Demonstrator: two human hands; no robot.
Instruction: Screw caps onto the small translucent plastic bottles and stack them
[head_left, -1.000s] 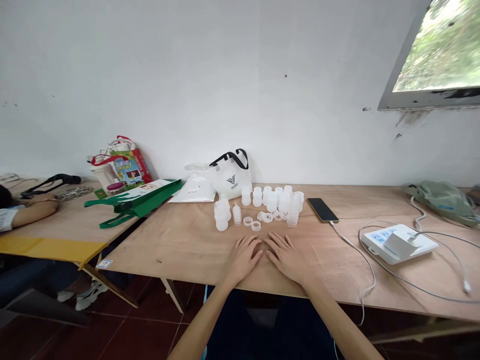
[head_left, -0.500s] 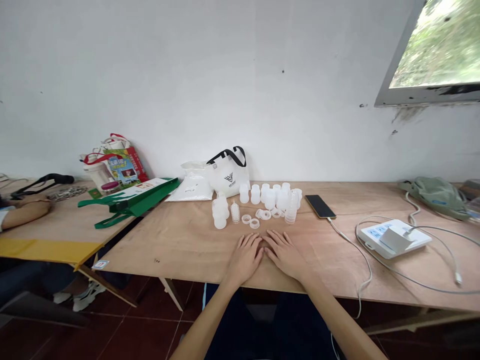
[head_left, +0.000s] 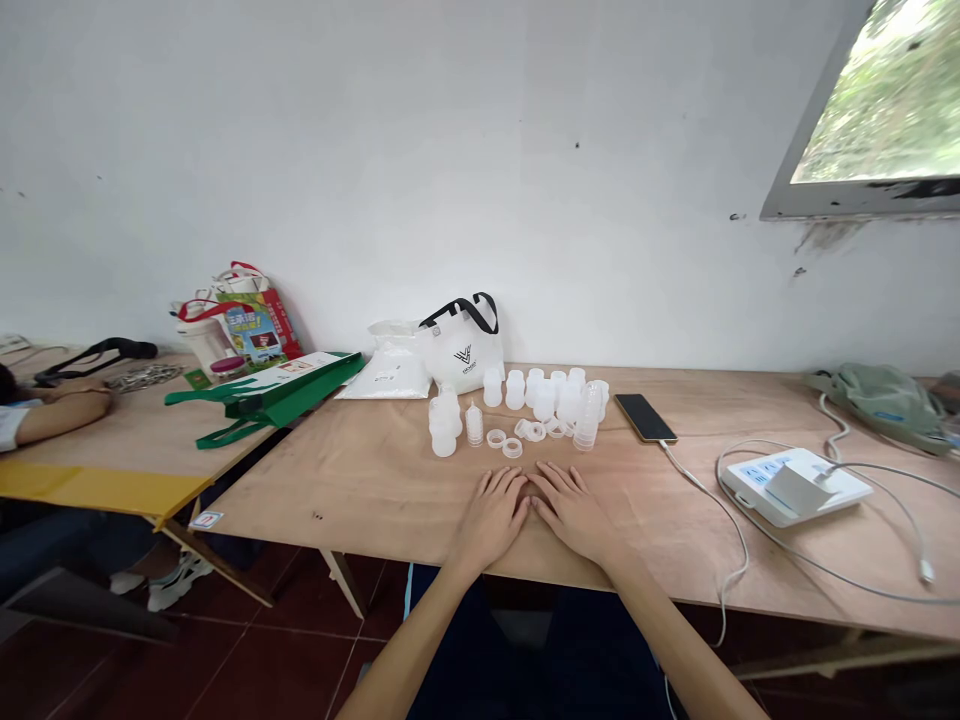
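Note:
My left hand (head_left: pixel 490 518) lies flat on the wooden table (head_left: pixel 360 490), palm down, holding nothing. Beside it my right hand (head_left: pixel 571 512) rests flat too, fingers stretched forward, with the thumbs almost touching. Just beyond the fingertips are several translucent white plastic rings (head_left: pixel 512 448). A small clear ribbed piece with a narrow tip (head_left: pixel 474 425) stands to their left, near a group of frosted plastic bottles (head_left: pixel 443 430). More frosted bottles (head_left: pixel 544 398) stand farther back, and a clear ribbed tube (head_left: pixel 587 415) is upright at their right.
A phone (head_left: pixel 645 417) on a cable and a white box-shaped device (head_left: pixel 795 487) lie to the right. Behind are a white bag with black handles (head_left: pixel 465 350) and a white plastic packet (head_left: pixel 388 370). Leftward are a green bag (head_left: pixel 277 398) and another person's arm (head_left: pixel 64 412).
The view has shifted slightly, so the table items appear a little farther right. Both hands stay flat in the same place.

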